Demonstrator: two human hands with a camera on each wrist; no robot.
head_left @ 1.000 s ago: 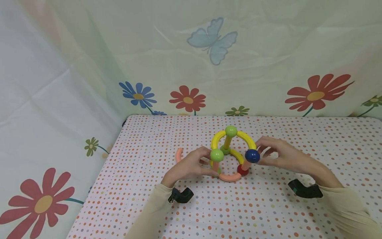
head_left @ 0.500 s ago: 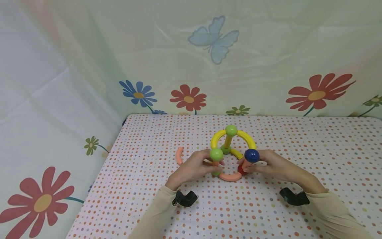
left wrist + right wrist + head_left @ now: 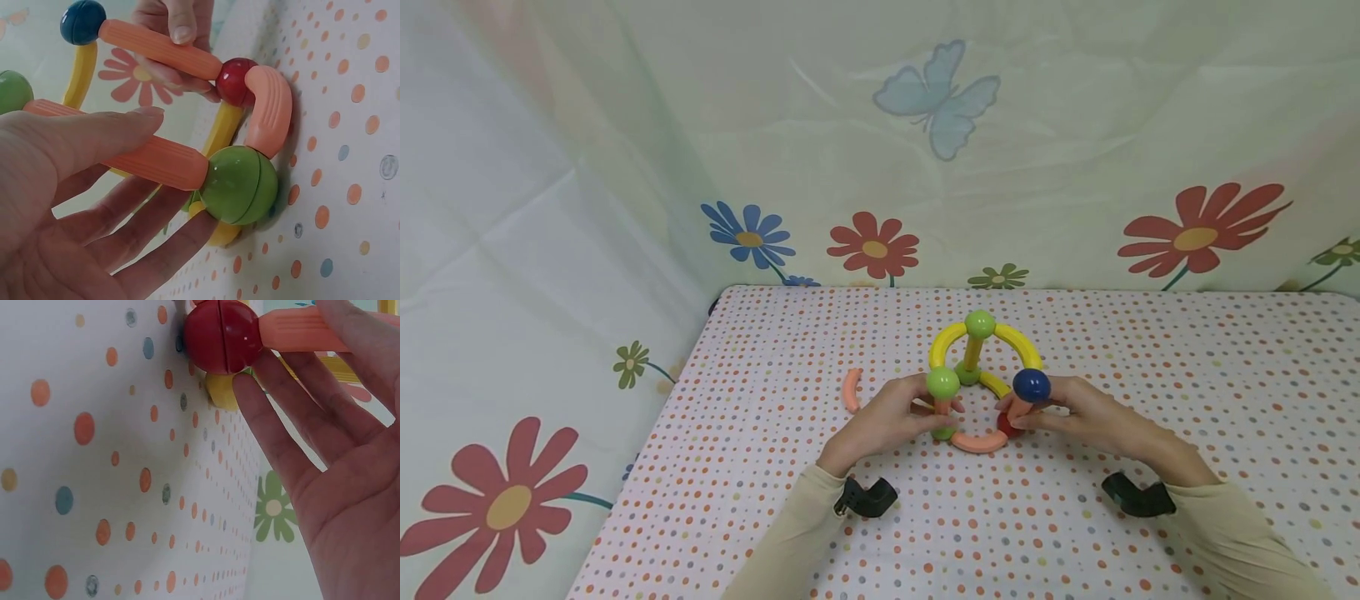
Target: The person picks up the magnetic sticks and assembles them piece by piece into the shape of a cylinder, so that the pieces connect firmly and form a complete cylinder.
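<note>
A toy frame of coloured balls and rods stands between both hands. Its upper ring has green balls, a blue ball (image 3: 1032, 386) and yellow curved rods (image 3: 1018, 345). Below are a red ball (image 3: 222, 336), a green ball (image 3: 240, 185) and a salmon curved rod (image 3: 979, 442) at the front. My left hand (image 3: 883, 421) grips the left upright salmon rod (image 3: 169, 161), thumb on one side and fingers on the other. My right hand (image 3: 1093, 418) holds the right upright salmon rod (image 3: 159, 48) just above the red ball. Fingers partly hide both uprights.
A loose salmon curved rod (image 3: 851, 390) lies left of the frame, near my left hand. The dotted cloth (image 3: 970, 533) covers the table, and a flowered curtain (image 3: 820, 150) hangs behind and at the left. Each wrist wears a black camera mount (image 3: 1139, 495).
My right hand has come in from beside the blue ball and taken hold of the right upright rod. My left fingers have closed round the left one. Lately the frame shifts very slightly upward in view.
</note>
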